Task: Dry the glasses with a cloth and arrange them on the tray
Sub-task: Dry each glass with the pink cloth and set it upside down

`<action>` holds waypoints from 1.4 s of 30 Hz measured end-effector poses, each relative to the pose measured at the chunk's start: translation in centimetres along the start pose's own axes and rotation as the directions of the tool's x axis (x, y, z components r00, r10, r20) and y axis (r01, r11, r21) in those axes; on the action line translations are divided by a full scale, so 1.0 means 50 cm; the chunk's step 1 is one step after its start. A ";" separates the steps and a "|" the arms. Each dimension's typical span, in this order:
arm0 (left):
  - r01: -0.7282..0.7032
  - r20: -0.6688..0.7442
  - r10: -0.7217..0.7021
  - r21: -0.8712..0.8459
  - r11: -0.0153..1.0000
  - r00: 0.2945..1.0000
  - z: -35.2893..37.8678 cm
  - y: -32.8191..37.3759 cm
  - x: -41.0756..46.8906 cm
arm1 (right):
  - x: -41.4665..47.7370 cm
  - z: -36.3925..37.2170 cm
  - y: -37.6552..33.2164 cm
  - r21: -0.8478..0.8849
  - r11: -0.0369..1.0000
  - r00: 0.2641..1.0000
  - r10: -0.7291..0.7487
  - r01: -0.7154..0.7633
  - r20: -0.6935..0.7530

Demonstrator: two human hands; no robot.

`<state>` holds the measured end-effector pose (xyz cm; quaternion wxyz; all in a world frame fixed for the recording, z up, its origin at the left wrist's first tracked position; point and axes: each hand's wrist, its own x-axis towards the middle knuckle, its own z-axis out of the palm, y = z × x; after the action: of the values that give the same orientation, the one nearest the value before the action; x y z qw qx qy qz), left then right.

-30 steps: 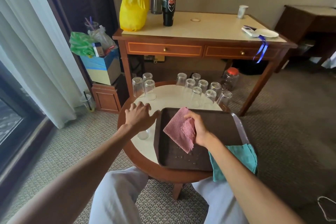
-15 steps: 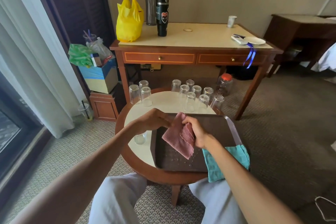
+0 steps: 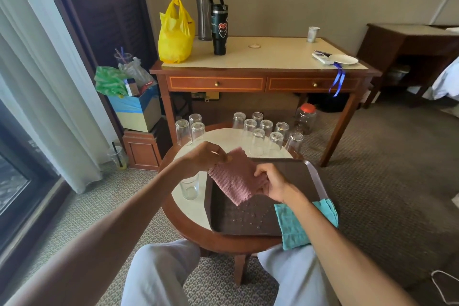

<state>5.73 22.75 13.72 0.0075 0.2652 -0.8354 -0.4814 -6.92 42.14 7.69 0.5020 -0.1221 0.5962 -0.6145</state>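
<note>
Head view | tray [image 3: 248, 221] under the grip, beaded wet, no glass on it yet | left hand [image 3: 203, 156] and right hand [image 3: 270, 182] pinch cloth [image 3: 236, 179] between them | upright glass [image 3: 189, 187] just left | upturned glasses [image 3: 258, 141] beyond, likely all to dry

- Cloth [image 3: 236, 179]: pink, fine checked weave.
- Tray [image 3: 223, 216]: dark brown.
- Towel [image 3: 293, 228]: teal.
- Surface [image 3: 196, 208]: cream top, red-brown wooden rim.
- Glasses [image 3: 258, 141]: clear.
- Bag [image 3: 176, 35]: bright yellow.
- Tumbler [image 3: 219, 30]: black with a red heart.
- Ribbon [image 3: 339, 79]: blue.
- Jar [image 3: 306, 117]: clear, red lid.
- Carpet [image 3: 385, 181]: grey-brown, small repeating pattern.
- Trousers [image 3: 159, 273]: pale grey-blue.
</note>
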 end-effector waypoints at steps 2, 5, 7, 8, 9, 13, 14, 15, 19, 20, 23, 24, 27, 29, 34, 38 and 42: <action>0.019 -0.042 -0.022 -0.079 0.997 0.999 -0.008 -0.003 0.001 | 0.002 -0.003 0.002 0.050 0.997 0.998 -0.052 0.051 0.022; 0.043 -0.111 -0.068 -0.209 0.977 0.992 -0.005 -0.001 -0.003 | 0.004 -0.004 0.000 0.102 0.991 0.993 -0.093 0.086 0.066; 0.037 -0.157 -0.076 -0.236 0.971 0.985 -0.002 -0.003 -0.005 | 0.000 0.000 -0.004 0.135 0.985 0.989 -0.121 0.109 0.087; 0.034 -0.172 -0.078 -0.244 0.969 0.982 -0.001 -0.005 -0.005 | 0.000 0.002 -0.008 0.152 0.982 0.989 -0.126 0.113 0.078; 0.029 -0.176 -0.074 -0.247 0.969 0.982 -0.003 -0.008 -0.004 | 0.002 0.003 -0.010 0.162 0.978 0.988 -0.143 0.131 0.063; -0.018 -0.116 0.001 -0.147 0.989 0.993 -0.011 -0.015 -0.007 | 0.009 0.011 -0.017 -0.035 0.973 0.972 -0.225 0.227 0.072; -0.046 -0.106 0.038 -0.075 0.996 0.994 -0.010 -0.015 -0.009 | 0.012 0.014 -0.016 -0.160 0.950 0.963 -0.263 0.270 0.061; -0.071 -0.104 0.072 0.015 0.997 0.992 -0.009 -0.014 -0.011 | 0.016 0.017 -0.016 -0.295 0.904 0.950 -0.308 0.310 0.053; -0.102 -0.158 0.143 0.242 0.965 0.977 0.000 -0.005 -0.012 | 0.022 0.028 -0.026 -0.563 0.747 0.911 -0.412 0.352 0.023; -0.113 -0.168 0.167 0.290 0.950 0.972 0.001 0.000 -0.012 | 0.026 0.029 -0.027 -0.587 0.730 0.906 -0.423 0.350 0.015; -0.175 -0.155 0.258 0.414 0.893 0.953 0.001 0.008 -0.013 | 0.037 0.031 -0.029 -0.670 0.672 0.904 -0.427 0.317 -0.001; -0.188 -0.143 0.273 0.431 0.882 0.951 0.000 0.007 -0.012 | 0.038 0.032 -0.030 -0.688 0.657 0.906 -0.424 0.308 0.000; -0.193 -0.083 0.260 0.466 0.864 0.962 -0.012 0.007 -0.011 | 0.029 0.033 -0.037 -0.670 0.674 0.927 -0.370 0.311 0.058; -0.152 -0.053 0.194 0.439 0.886 0.980 -0.019 0.005 -0.008 | 0.020 0.033 -0.041 -0.639 0.719 0.952 -0.297 0.273 0.073; -0.144 0.062 0.136 0.146 0.979 0.989 -0.030 -0.001 -0.009 | 0.019 0.025 -0.063 -0.502 0.845 0.981 -0.127 0.184 0.145; -0.264 0.100 0.254 0.117 0.957 0.962 -0.037 0.010 -0.007 | 0.019 0.051 -0.081 -0.458 0.869 0.974 -0.105 0.187 0.199; -0.300 -0.030 0.311 0.199 0.933 0.950 -0.055 0.016 -0.003 | 0.027 0.072 -0.069 -0.325 0.934 0.968 -0.067 0.146 0.242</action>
<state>6.25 20.96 15.86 0.0821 0.1462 -0.9083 -0.3833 -6.48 38.15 10.96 0.5038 -0.3085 0.6246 -0.5107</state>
